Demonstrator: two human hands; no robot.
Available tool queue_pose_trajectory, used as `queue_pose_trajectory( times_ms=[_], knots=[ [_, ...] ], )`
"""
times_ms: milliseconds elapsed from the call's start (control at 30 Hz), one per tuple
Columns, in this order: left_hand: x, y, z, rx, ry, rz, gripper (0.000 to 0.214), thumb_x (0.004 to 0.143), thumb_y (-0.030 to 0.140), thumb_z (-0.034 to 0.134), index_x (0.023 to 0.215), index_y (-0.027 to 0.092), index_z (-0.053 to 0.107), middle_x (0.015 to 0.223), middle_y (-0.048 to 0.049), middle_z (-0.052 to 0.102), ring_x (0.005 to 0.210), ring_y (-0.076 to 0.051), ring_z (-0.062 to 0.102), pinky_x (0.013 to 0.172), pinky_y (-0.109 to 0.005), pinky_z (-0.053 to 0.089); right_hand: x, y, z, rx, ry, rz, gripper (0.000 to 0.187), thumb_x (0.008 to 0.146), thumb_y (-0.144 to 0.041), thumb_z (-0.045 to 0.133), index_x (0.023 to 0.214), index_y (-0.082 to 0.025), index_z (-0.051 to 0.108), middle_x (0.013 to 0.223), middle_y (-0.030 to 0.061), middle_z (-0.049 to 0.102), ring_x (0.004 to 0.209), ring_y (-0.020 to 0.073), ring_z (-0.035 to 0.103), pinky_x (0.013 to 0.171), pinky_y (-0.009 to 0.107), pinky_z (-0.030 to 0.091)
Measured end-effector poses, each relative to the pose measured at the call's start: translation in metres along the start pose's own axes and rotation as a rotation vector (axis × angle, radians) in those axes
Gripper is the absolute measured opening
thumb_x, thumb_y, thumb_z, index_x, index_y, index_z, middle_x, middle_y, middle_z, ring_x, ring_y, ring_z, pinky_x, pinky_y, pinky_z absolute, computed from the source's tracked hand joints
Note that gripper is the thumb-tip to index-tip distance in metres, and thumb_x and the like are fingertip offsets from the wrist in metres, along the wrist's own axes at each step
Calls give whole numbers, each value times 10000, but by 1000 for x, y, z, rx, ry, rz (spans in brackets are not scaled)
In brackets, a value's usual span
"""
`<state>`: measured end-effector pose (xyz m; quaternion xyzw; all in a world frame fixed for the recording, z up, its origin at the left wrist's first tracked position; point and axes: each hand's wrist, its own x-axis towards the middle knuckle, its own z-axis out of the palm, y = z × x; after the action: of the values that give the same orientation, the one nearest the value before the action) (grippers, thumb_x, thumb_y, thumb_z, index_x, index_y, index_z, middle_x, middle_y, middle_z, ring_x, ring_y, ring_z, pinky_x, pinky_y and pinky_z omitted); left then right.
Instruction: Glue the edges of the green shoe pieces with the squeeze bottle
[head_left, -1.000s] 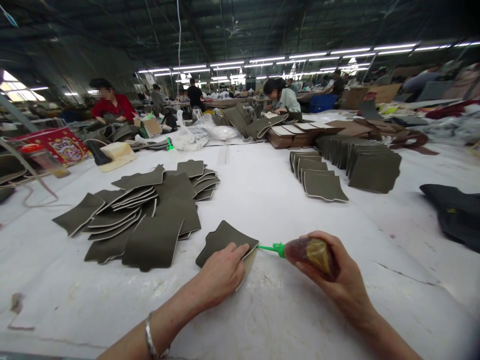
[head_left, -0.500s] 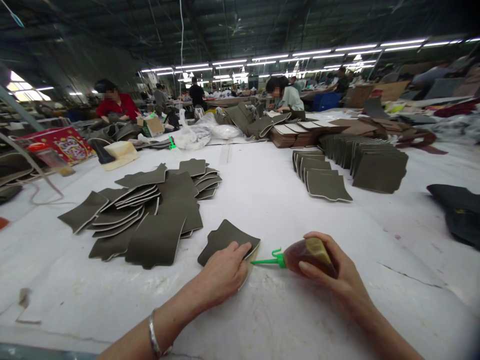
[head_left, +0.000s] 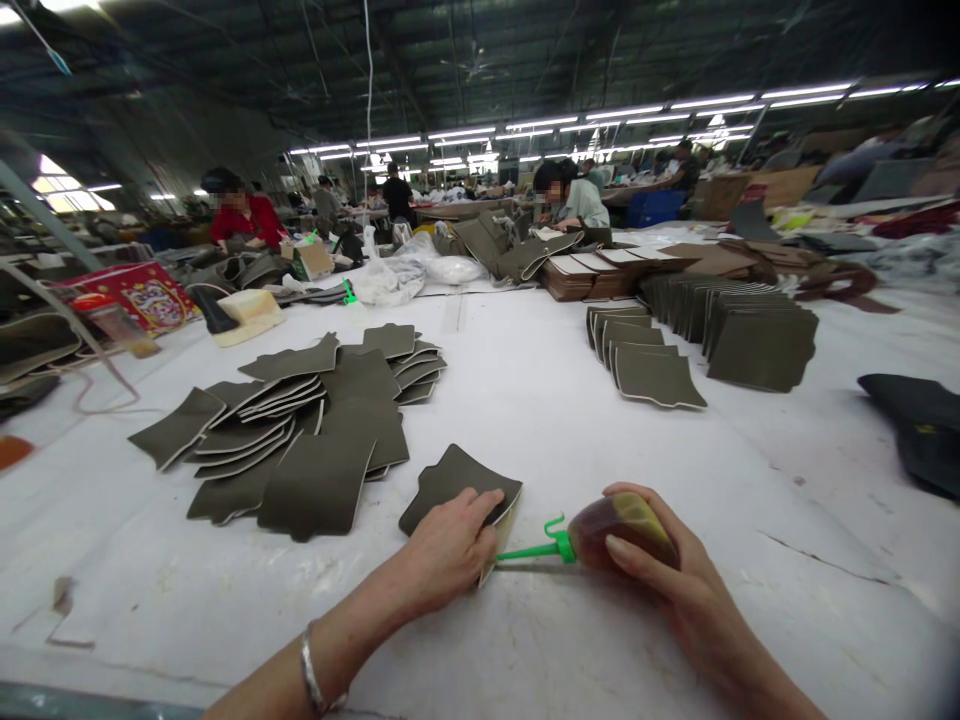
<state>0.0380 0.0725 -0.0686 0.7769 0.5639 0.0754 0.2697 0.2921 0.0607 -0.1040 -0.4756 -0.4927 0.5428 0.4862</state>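
My left hand (head_left: 454, 540) presses on a dark olive leather-like piece (head_left: 457, 480), index finger stretched across its right corner and the other fingers curled; its thumb is hidden. A pale strip of the piece's edge shows beside the fingers. My right hand (head_left: 675, 560) is wrapped around a squeeze bottle (head_left: 619, 530) of amber-brown liquid, tilted on its side. Its green nozzle (head_left: 536, 550) points left, the tip at the pale edge near my left fingers. To the left lies a loose heap of similar olive pieces (head_left: 315, 480).
Olive pieces stand in leaning rows (head_left: 761, 340) at the right, with a smaller group (head_left: 652, 375) beside them. Brown stacks (head_left: 577, 280) and clear plastic bags (head_left: 397, 275) lie farther back. A black item (head_left: 915, 425) sits at the right edge. Co-workers (head_left: 574, 200) are across the table.
The bottle and its nozzle tip have moved a little toward me along the piece's pale edge. My left hand stays on the piece. The whole view has shifted slightly.
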Motion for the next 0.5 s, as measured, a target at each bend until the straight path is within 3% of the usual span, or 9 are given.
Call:
queue_pose_trajectory(
  times_ms=[67, 167, 267, 333, 400, 500],
  knots=[
    [-1, -2, -3, -98, -6, 15, 502, 891, 215, 355, 1364, 156, 513, 1145, -108, 625, 1049, -252, 598, 938, -367, 445, -1, -2, -1, 272, 57, 148, 532, 679, -443, 827, 1120, -238, 611, 996, 34, 677, 933, 238, 611, 783, 307, 527],
    [-2, -6, -10, -212, 40, -4, 426, 908, 271, 375, 1262, 184, 595, 1005, -63, 662, 924, -210, 617, 859, -317, 463, 1, -5, -9, 637, 262, 330, 569, 541, -365, 897, 1047, -224, 677, 1108, 63, 682, 981, 276, 627, 749, 346, 579],
    [0, -17, -17, -129, 303, -142, 384, 901, 310, 408, 1204, 182, 605, 1021, -72, 633, 909, -205, 602, 833, -313, 444, 3, -7, -23, 878, 429, 382, 506, 542, -305, 874, 1012, -244, 697, 1154, 48, 670, 937, 248, 647, 698, 319, 596],
    [3, -31, -20, -23, 436, -298, 406, 876, 324, 450, 1231, 158, 559, 1079, -101, 606, 942, -222, 594, 833, -328, 425, 3, -8, -34, 979, 408, 369, 445, 631, -357, 814, 1043, -237, 697, 1138, 68, 665, 904, 233, 653, 665, 297, 598],
    [9, -47, -21, -30, 407, -411, 399, 816, 333, 520, 1166, 146, 559, 974, -87, 619, 865, -224, 602, 763, -316, 420, 2, -8, -44, 1080, 333, 346, 441, 729, -443, 730, 1094, -198, 689, 1086, 107, 657, 864, 217, 651, 645, 275, 596],
    [19, -65, -20, -385, 202, -429, 278, 667, 375, 621, 841, 165, 568, 667, 4, 562, 604, -155, 533, 554, -238, 352, -1, -8, -57, 1263, 213, 310, 512, 795, -515, 645, 1143, -141, 673, 1007, 132, 624, 789, 182, 630, 657, 256, 589]
  ],
)
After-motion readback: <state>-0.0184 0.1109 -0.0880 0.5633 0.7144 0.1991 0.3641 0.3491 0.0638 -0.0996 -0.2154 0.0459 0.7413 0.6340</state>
